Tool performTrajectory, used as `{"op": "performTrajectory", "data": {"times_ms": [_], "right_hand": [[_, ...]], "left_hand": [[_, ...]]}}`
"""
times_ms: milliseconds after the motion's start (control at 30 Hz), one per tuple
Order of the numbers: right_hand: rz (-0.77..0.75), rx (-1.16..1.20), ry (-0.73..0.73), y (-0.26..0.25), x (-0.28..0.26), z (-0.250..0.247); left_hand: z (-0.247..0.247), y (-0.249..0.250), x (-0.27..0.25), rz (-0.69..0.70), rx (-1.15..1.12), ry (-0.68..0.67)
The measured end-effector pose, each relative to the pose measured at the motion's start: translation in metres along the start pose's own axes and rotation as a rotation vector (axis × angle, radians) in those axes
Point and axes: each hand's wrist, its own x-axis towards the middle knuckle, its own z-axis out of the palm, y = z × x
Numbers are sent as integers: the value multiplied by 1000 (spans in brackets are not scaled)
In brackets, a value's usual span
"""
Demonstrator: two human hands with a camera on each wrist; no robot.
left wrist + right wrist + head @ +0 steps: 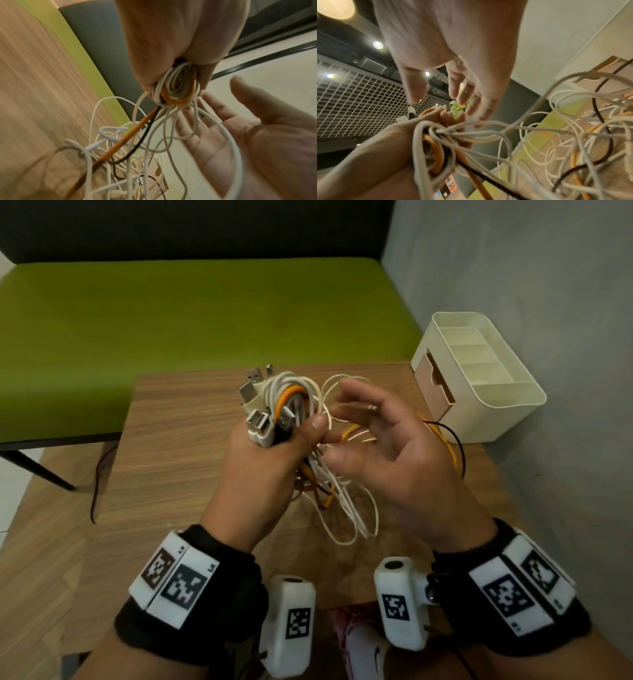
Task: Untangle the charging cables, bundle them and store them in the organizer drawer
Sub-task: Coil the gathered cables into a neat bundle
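Observation:
My left hand [274, 446] grips a looped bundle of charging cables [284, 402], white, orange and black, with several USB plugs [251, 392] sticking up from the fist. The same bundle [178, 86] shows under my curled fingers in the left wrist view. Loose strands [346, 501] hang from the fist down to the table. My right hand [373, 446] hovers just right of the bundle with fingers spread and relaxed, holding nothing; thin white loops pass behind it. In the right wrist view the right hand's fingers [453, 86] reach toward the left fist [399, 146].
A cream organizer [479, 371] with a tan drawer [432, 386] stands at the table's back right corner against the grey wall. A wooden table [178, 446] lies below; a green bench [171, 313] sits behind it. A black cable [99, 484] hangs off the table's left edge.

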Motion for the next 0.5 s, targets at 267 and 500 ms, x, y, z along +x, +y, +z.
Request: {"op": "performTrajectory", "data": {"times_ms": [267,500], "right_hand": [[45,-1103,-90,43,16,-5],[180,-1197,-40,41,25,-18]], "left_hand": [[-2,10,4,-244,-604,-132],[-13,6,9,-195,-527,26]]}}
